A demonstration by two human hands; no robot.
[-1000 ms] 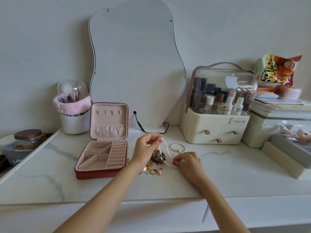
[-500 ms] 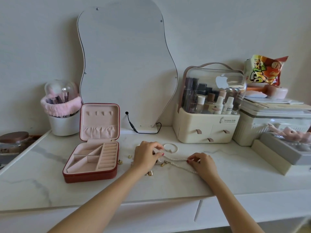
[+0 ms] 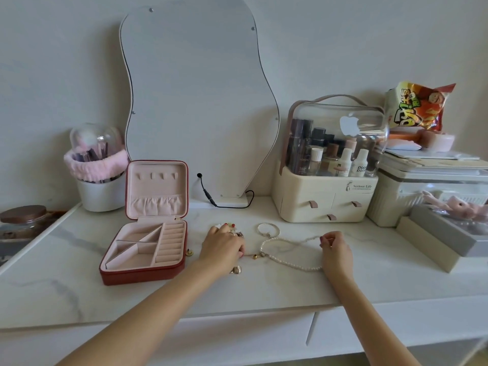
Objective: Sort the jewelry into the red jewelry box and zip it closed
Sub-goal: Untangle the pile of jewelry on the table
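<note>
i'm looking at a dressing corner in someone's home, likely a bedroom. a wavy-edged mirror (image 3: pixel 195 101) leans on the plain wall behind a marble-look bench (image 3: pixel 264 291). beside it stands a clear-lidded cosmetics organizer (image 3: pixel 327 165) full of bottles, a cup of makeup brushes (image 3: pixel 97 165) wrapped in a pink headband, and a snack bag (image 3: pixel 420 107) on stacked storage boxes.
</note>
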